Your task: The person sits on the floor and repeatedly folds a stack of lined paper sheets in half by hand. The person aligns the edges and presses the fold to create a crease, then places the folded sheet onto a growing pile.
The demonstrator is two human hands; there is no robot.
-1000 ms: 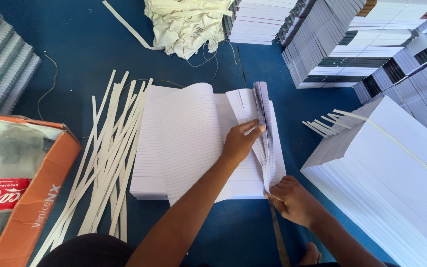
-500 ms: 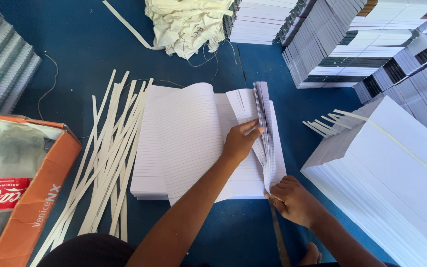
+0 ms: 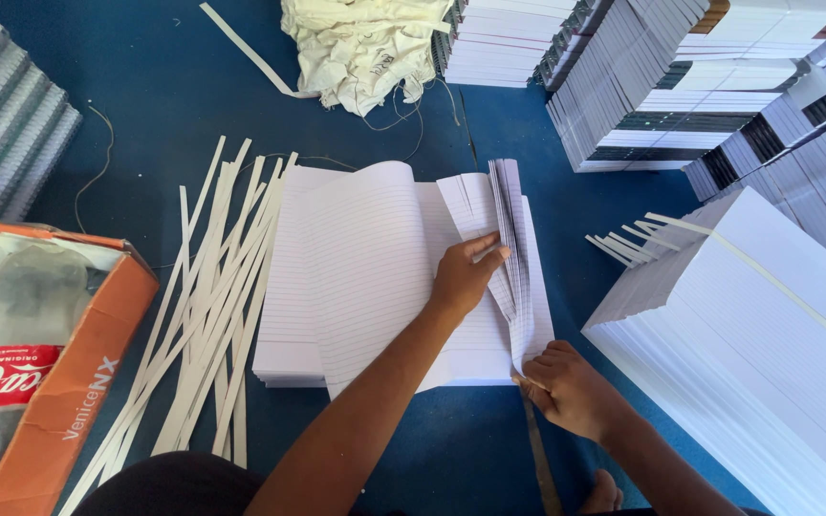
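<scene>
A stack of ruled paper sheets (image 3: 375,277) lies open on the blue table (image 3: 145,105), centre of view. The left hand (image 3: 466,277) rests palm-down on the stack's right half, fingers extended and pressed on a raised fan of folded sheets (image 3: 509,239), forearm reaching in from the near edge. The right hand (image 3: 571,387), at the stack's near right corner, is curled, fingers pinching the sheets' lower edge against a thin flat tool (image 3: 537,449). Loose paper strips (image 3: 212,296) lie left; a tall white paper stack (image 3: 748,344) lies right.
</scene>
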